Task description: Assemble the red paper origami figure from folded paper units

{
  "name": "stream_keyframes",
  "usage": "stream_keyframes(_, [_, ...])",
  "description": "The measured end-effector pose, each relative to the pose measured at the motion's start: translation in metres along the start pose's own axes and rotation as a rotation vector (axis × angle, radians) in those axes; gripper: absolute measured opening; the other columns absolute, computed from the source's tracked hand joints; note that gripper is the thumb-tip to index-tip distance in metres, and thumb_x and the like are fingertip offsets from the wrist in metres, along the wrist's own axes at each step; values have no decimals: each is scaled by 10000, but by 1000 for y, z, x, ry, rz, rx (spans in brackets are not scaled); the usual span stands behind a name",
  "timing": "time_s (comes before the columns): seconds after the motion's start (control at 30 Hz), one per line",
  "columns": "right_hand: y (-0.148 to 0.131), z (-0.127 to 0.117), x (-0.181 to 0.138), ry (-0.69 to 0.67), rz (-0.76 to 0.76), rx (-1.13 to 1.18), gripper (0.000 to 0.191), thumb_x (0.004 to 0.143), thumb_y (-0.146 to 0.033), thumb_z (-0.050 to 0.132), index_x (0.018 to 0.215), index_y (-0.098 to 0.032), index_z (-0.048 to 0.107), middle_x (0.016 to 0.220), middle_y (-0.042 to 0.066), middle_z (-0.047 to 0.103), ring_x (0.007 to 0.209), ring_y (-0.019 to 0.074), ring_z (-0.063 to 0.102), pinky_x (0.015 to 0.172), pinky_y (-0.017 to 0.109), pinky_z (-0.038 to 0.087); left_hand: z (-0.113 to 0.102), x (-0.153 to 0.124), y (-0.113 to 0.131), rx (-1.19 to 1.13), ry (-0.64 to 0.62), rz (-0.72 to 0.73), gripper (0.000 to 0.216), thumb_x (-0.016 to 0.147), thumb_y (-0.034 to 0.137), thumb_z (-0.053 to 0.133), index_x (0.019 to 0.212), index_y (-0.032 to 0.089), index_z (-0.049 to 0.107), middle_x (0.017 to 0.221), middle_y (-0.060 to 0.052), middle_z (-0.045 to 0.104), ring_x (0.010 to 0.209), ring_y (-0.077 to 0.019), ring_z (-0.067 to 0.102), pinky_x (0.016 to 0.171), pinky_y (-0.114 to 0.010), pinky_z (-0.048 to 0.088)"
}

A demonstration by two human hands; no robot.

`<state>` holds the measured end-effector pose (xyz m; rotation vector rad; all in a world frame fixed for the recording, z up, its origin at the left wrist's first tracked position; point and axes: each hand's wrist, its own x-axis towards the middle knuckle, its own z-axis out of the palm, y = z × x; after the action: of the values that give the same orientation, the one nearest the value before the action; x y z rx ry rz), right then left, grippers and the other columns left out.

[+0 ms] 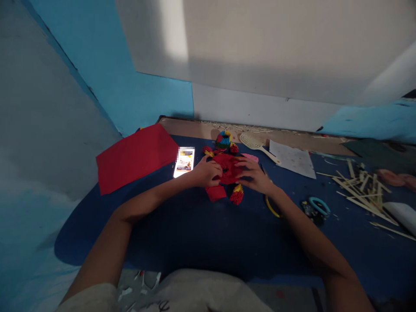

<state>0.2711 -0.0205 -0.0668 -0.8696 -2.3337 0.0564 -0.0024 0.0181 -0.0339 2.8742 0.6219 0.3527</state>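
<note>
Between my two hands is a red folded-paper ring (226, 168) with a dark hole in its middle. My left hand (209, 171) grips its left side with bent fingers, and my right hand (254, 174) holds the right side, fingers curled onto it. Just below lie a small red paper piece (216, 193) and a red-and-yellow folded-paper piece (237, 195). Behind the ring stands a blue, green and yellow folded-paper piece (224, 139), with smaller red and yellow bits around it. A pink piece (250, 157) lies partly behind my right hand.
A lit phone (184, 162) and a large red sheet (136, 159) lie to the left on the blue table (201, 242). Rightward are a hairbrush (256, 145), a white paper (290, 158), a turquoise ring (319, 206) and many thin sticks (365, 190). A wall rises behind the table.
</note>
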Motion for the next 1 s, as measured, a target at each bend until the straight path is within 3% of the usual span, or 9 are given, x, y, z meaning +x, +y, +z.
stream_keyframes(0.17, [-16,6,4,38,-5,20,128,819,-379,740,886,-270,742,1148,58,700,1225,275,587,1050,545,461,-5,1,-3,13,5,-75,226,844,187,603,1040,225,709,1198,-49,704,1158,-242,606,1133,-537,240])
stream_keyframes(0.3, [-25,16,6,48,17,1,135,851,-391,705,908,-274,740,1070,51,729,1161,257,631,1011,506,495,5,0,-4,-1,6,-1,340,776,88,592,1065,236,693,1228,-43,693,1185,-244,589,1121,-551,237])
stream_keyframes(0.53, [-25,21,5,28,26,-11,225,841,-465,695,935,-266,743,1106,65,724,1175,269,624,1007,508,495,19,0,-6,-33,59,80,200,903,370,616,1024,240,707,1179,-39,713,1143,-237,617,1149,-564,201])
stream_keyframes(1.0, [-27,22,8,16,9,20,185,867,-433,672,893,-266,748,1042,51,727,1174,262,619,973,470,520,30,3,2,-128,104,9,147,926,310,611,975,214,711,1019,-10,762,1051,-205,662,1165,-532,212])
